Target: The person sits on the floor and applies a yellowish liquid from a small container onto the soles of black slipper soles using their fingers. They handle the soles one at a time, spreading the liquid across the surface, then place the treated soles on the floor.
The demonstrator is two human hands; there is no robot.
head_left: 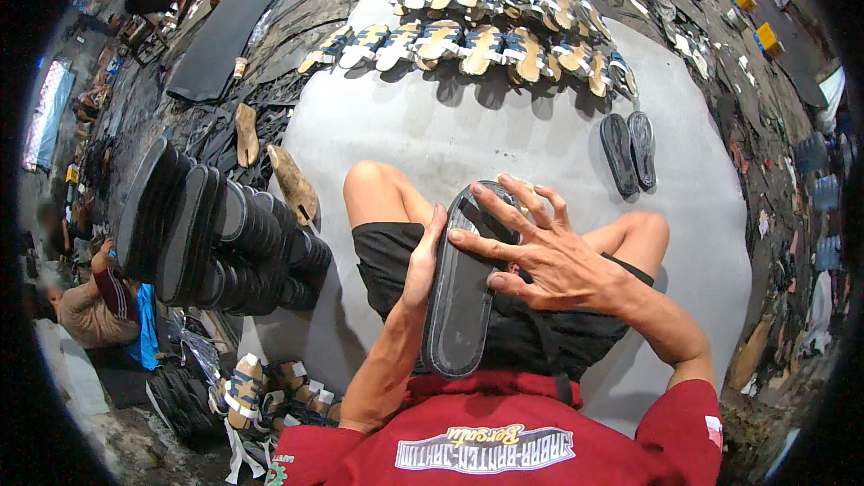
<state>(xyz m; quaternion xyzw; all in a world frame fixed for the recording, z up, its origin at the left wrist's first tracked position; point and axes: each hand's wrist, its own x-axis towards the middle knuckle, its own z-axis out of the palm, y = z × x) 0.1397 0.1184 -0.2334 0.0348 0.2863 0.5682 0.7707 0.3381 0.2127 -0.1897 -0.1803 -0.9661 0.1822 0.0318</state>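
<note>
A black sandal sole (457,319) stands tilted over my lap, its flat underside with a grooved border toward me. My left hand (423,261) grips its left edge, with the thumb side up along the rim and the other fingers hidden behind. My right hand (549,247) lies over the sole's upper right part, fingers spread and fingertips touching the surface. Behind the right fingers a pale bit shows, too covered to name. A pair of dark soles (619,155) lies on the grey sheet to the right.
Two rows of strapped sandals (441,40) line the far side of the grey sheet (360,130). Stacks of black soles (193,234) rise at my left, beside wooden shoe lasts (292,182). More sandals (245,391) lie lower left. Another person (94,310) sits at far left; scraps cover the floor.
</note>
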